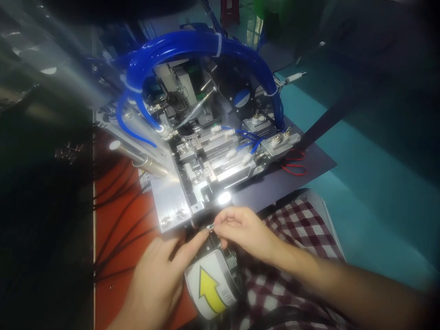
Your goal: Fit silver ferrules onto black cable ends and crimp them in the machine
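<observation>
My left hand [161, 275] and my right hand [244, 229] meet at the front edge of a small metal machine [206, 156]. Between the fingertips of both hands is a tiny metal part [209, 227]. My right hand pinches it with thumb and forefinger. The left forefinger reaches up and touches its other end. Both hands sit just below a bright reflecting spot [224, 198] on the machine's front block.
Thick blue air hoses [192, 46] arch over the machine. A silver cylinder [140, 160] lies at its left on an orange surface with black cables [117, 215]. A label with a yellow arrow [209, 288] sits below my hands. Checked cloth [295, 229] covers my lap. Red wires [295, 165] lie right.
</observation>
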Tool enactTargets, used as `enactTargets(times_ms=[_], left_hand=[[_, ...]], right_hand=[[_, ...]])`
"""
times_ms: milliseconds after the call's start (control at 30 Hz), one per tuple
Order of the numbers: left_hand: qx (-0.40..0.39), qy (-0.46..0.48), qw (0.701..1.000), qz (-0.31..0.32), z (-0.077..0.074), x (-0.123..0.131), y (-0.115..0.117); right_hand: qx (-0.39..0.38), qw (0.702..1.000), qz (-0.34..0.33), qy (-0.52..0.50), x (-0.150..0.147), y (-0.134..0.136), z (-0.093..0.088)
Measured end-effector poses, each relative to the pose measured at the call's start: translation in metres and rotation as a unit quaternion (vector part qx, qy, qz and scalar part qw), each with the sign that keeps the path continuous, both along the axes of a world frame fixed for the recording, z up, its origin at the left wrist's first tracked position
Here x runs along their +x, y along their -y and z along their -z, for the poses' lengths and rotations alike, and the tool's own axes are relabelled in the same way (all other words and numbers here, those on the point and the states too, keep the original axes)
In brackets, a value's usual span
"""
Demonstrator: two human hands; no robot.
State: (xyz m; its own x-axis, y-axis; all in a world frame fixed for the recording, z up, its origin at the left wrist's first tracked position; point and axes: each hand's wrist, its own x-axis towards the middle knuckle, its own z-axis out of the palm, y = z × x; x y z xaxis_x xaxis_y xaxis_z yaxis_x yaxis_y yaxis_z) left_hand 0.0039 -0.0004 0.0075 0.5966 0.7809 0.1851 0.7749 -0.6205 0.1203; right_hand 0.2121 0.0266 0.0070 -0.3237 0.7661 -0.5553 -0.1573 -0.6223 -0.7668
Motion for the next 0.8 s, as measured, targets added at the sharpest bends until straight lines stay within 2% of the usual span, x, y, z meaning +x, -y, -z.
enactTargets(times_ms=[133,300,600,800], left_hand=[[-0.015,0.017,1.0,0.005,0.001,-0.003,0.002],[-0.033,0.002,0.999,0.019,-0.007,-0.001,-0.001],[0.018,0.012,0.999,0.043,-0.011,0.004,-0.006],[0.021,0.013,0.999,0.043,-0.007,0.003,-0.006]], right_hand=[[-0.005,1.0,0.008,-0.022,-0.001,0.0,0.005],[-0.018,0.998,0.024,-0.058,-0.001,0.001,0.01],[-0.03,0.996,0.067,-0.059,-0.009,0.008,0.006],[0.003,0.997,0.049,-0.054,-0.006,0.006,0.004]])
